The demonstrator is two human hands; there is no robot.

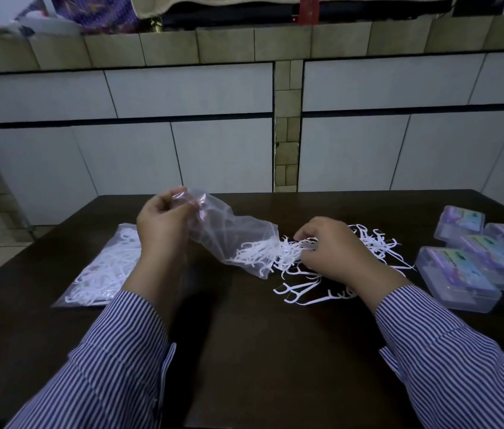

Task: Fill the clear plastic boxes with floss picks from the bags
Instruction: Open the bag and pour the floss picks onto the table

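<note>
Two hands are occupied — the left hand [164,221] pinches an upended bag [229,233], the right hand [334,246] grips spilled floss picks [300,274]; clear boxes [458,278] are cut off at the desk [244,351] edge.

Bags: two, one clear bag [229,230] raised in the left grip [164,222], one full bag [105,267] flat just left of that grip.
Clear boxes: at least four in view, clustered [458,280] right of the right grip [334,249]; the frame edge cuts off the far ones.
Floss picks: too many to count, a loose heap [303,274] under and around the right grip.
Hands: two.
Counter [244,351]: one.
</note>
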